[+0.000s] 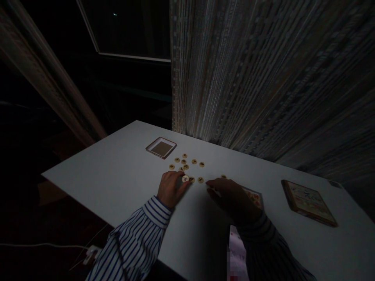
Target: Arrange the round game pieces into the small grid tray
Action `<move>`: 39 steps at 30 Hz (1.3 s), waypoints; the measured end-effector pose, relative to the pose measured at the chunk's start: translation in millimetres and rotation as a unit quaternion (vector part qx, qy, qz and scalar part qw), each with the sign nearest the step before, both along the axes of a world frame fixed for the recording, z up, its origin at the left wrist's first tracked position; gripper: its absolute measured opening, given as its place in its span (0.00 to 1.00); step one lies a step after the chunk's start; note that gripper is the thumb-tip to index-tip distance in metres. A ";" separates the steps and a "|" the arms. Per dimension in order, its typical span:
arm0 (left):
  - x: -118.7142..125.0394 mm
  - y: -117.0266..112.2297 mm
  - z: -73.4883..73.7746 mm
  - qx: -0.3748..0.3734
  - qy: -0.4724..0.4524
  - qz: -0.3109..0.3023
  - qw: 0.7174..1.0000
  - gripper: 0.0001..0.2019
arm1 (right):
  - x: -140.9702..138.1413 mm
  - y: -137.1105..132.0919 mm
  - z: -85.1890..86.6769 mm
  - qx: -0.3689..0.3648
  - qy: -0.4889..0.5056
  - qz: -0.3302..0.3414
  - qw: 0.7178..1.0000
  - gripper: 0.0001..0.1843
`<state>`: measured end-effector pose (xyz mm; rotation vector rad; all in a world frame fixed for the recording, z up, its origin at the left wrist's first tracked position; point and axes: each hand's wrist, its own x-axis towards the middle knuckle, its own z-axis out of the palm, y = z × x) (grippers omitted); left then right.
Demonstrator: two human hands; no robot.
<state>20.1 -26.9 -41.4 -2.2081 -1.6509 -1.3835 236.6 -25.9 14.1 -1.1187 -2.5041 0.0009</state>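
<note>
My left hand (170, 189) is closed round a pale Chinese chess piece (185, 178), held between thumb and fingers with its marked face up. Another chess piece (191, 179) lies right beside my left thumb, and a further chess piece (200, 180) sits between my two hands. My right hand (234, 199) is in shadow over the table, its fingers drawn together. Whatever they may hold is too dark to make out. Several loose chess pieces (194, 161) lie scattered beyond my hands. One chess piece (224, 176) shows just behind my right hand.
An open shallow box part (149, 149) lies toward the back of the white table (123, 171). Partly under my right hand is a tray (255, 197) with red-marked pieces. A printed box lid (309, 201) lies at the right. A lit screen (238, 249) shows near my right sleeve.
</note>
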 end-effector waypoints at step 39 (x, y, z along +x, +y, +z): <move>64.6 4.4 27.7 -0.162 -0.190 -0.173 0.953 0.17 | 39.2 -11.7 1.3 0.054 0.039 -0.029 0.997 0.10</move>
